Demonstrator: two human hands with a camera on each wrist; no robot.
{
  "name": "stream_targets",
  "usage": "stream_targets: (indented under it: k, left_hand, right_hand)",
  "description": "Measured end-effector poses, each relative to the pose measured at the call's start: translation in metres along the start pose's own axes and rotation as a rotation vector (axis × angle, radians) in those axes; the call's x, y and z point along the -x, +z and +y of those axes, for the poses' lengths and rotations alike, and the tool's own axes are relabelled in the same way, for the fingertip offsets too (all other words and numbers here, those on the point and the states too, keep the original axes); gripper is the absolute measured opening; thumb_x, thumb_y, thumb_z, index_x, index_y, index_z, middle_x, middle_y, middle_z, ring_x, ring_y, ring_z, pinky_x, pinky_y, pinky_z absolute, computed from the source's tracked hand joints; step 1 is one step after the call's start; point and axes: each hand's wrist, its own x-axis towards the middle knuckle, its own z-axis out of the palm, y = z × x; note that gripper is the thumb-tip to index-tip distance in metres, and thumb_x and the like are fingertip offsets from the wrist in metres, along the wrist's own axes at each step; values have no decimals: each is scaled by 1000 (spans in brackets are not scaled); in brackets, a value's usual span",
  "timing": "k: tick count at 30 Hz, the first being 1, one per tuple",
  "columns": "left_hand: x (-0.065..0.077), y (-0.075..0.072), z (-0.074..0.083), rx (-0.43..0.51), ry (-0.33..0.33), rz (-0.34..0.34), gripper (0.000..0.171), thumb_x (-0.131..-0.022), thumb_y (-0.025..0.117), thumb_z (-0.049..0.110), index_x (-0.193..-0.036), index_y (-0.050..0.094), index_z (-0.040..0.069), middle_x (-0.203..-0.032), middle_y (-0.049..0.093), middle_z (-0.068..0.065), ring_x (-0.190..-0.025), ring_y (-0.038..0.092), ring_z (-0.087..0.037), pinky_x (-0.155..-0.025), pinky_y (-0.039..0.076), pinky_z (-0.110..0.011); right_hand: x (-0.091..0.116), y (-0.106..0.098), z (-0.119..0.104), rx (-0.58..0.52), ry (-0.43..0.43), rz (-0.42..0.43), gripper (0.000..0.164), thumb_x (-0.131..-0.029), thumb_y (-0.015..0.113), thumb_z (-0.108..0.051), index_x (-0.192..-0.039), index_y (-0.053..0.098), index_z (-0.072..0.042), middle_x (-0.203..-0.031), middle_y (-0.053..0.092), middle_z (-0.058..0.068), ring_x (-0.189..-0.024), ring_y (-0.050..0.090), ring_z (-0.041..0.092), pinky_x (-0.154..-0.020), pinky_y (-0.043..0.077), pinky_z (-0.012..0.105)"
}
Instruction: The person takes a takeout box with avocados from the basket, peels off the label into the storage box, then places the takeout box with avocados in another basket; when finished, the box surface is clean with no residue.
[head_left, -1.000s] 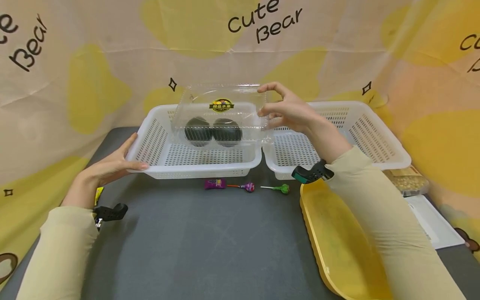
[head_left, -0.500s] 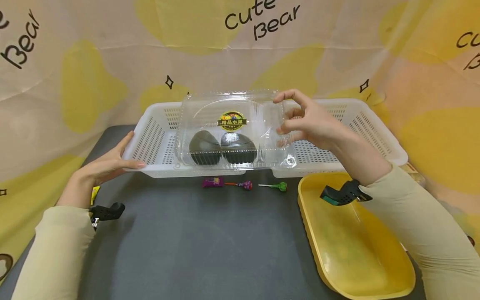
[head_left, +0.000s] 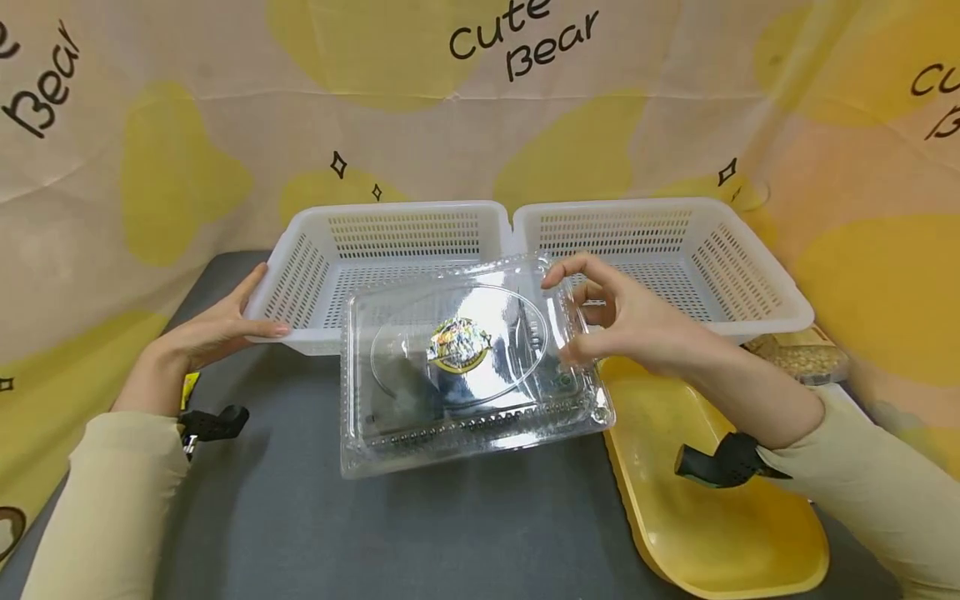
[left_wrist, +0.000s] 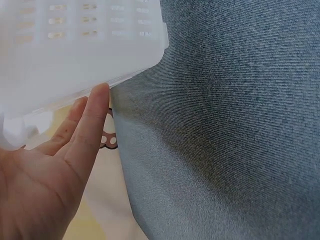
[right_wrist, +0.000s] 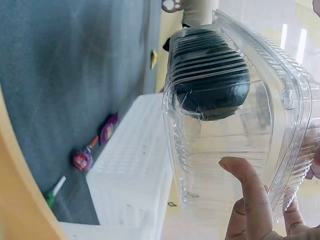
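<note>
My right hand (head_left: 637, 321) holds a clear plastic clamshell fruit box (head_left: 480, 292) by its right end, in front of the two baskets. The box is tilted, with a round label on its lid. Inside, at the left end, a dark green rounded item (right_wrist: 215, 75) shows through the ribbed wall in the right wrist view; glare blurs it in the head view. My left hand (head_left: 198, 337) rests against the front left corner of the left white basket (head_left: 322, 337). Its fingers (left_wrist: 90, 122) lie nearly straight under the basket's edge in the left wrist view.
A second white basket (head_left: 772, 325) stands to the right. A yellow tray (head_left: 750, 575) lies at the front right, near a pack of pale grains (head_left: 806, 358). On the table (head_left: 315, 517), a purple-wrapped candy (right_wrist: 107, 129), a red lollipop (right_wrist: 82, 160) and a green lollipop (right_wrist: 51, 198) lie before the baskets.
My right hand has brought the clear box from over the left basket towards me and down, tilting it. The box now covers the candies in the head view. My left hand has stayed at the corner.
</note>
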Motion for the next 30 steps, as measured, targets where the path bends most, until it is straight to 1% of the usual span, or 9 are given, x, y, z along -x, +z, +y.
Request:
stream_targets:
  k: [2, 5, 11, 12, 18, 20, 24, 28, 30]
  left_hand:
    - [0, 0, 0, -3, 6, -4, 114, -92, 66, 16, -150, -31, 39, -161, 14, -19, -135, 37, -21, -89, 44, -14]
    - [0, 1, 2, 6, 6, -1, 114, -92, 66, 16, -150, -29, 41, -161, 15, -17, -136, 36, -22, -89, 44, -14]
    - [1, 2, 4, 37, -14, -3, 118, -91, 68, 17, -148, -33, 42, -163, 12, -15, -142, 28, -27, -88, 43, -12]
    - [1, 3, 5, 36, -17, -4, 118, -92, 68, 17, -147, -33, 43, -163, 11, -16, -142, 28, -28, -88, 43, -11]
    - [1, 3, 6, 8, -20, -3, 118, -92, 68, 19, -147, -34, 42, -162, 11, -17, -141, 29, -29, -88, 42, -12]
    - [1, 3, 6, 7, -21, 1, 118, -91, 68, 18, -148, -33, 42, -162, 12, -16, -141, 29, -29, -88, 42, -12]
    - [0, 3, 5, 18, -13, -1, 117, -91, 67, 17, -148, -32, 42, -161, 13, -15, -139, 30, -28, -88, 43, -13]
    - [1, 3, 5, 31, -15, 3, 117, -91, 67, 16, -149, -31, 42, -160, 13, -14, -137, 32, -25, -88, 44, -12]
    - [1, 3, 5, 35, -17, 4, 116, -91, 67, 16, -149, -31, 43, -161, 13, -13, -137, 33, -23, -88, 44, -12]
  right_hand:
    - [5, 3, 4, -9, -8, -34, 62, -74, 70, 0, -127, 44, -19, -104, 40, 14, -83, 59, 28, -75, 60, 40]
    - [10, 6, 11, -3, -1, -69, 61, -74, 70, -1, -128, 43, -15, -103, 40, 15, -81, 57, 26, -72, 59, 39]
    - [16, 11, 28, 78, 42, -82, 64, -72, 74, -6, -128, 43, -11, -112, 44, 20, -76, 54, 22, -65, 55, 34]
    - [16, 12, 31, 90, 54, -81, 65, -71, 75, -7, -128, 44, -13, -113, 44, 20, -75, 53, 21, -64, 54, 33]
    - [18, 18, 46, 64, 90, -100, 62, -74, 76, -8, -127, 45, -15, -89, 43, 9, -62, 43, 11, -61, 53, 29]
    - [19, 21, 49, 51, 86, -110, 62, -75, 76, -8, -127, 44, -11, -84, 40, 8, -60, 41, 10, -59, 51, 27]
    - [21, 26, 53, 49, 92, -97, 63, -75, 76, -9, -128, 43, -12, -89, 38, 9, -62, 36, 10, -57, 46, 24]
    - [24, 33, 55, 32, 108, -80, 63, -74, 76, -8, -127, 42, -13, -94, 35, 10, -65, 37, 12, -60, 51, 24]
    - [25, 37, 56, 11, 126, -78, 64, -73, 76, -6, -126, 42, -13, -95, 37, 10, -67, 42, 13, -62, 55, 25]
